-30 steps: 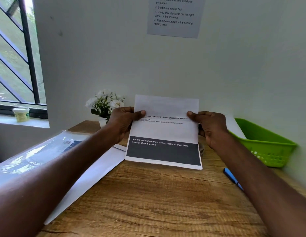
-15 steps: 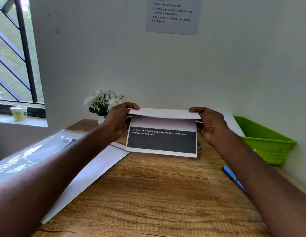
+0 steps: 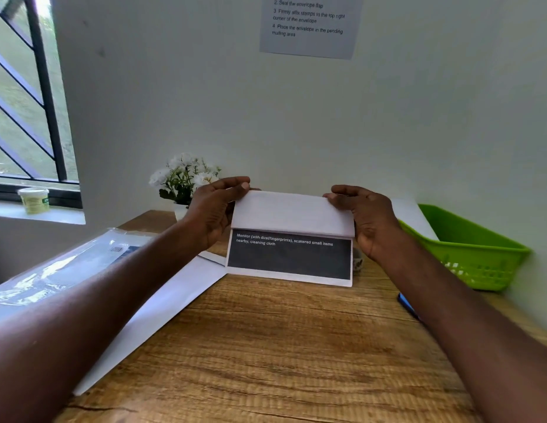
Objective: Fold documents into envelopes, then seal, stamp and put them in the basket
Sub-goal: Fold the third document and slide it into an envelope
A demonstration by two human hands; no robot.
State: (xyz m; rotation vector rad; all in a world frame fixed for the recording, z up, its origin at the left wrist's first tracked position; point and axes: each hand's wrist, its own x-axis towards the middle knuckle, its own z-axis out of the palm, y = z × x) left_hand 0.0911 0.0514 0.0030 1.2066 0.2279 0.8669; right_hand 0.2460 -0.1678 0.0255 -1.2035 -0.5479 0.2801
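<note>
**Printed sheet gripped at both upper corners, above desk**

Left of the grip: clear plastic sleeve (image 3: 61, 267), long white envelope (image 3: 162, 312), white potted flowers (image 3: 186, 175) behind. Right of it: blue pen (image 3: 407, 306), green plastic basket (image 3: 467, 248). Surface is a wood-grain desk (image 3: 266, 346) against a pale wall. Left hand (image 3: 215, 209) and right hand (image 3: 368, 218) each pinch the white printed document (image 3: 292, 236), its top panel folded forward over a dark band.

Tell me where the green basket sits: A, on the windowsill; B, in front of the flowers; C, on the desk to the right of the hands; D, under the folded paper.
C: the basket sits on the desk by the wall, right of the right hand gripping the paper.
</note>
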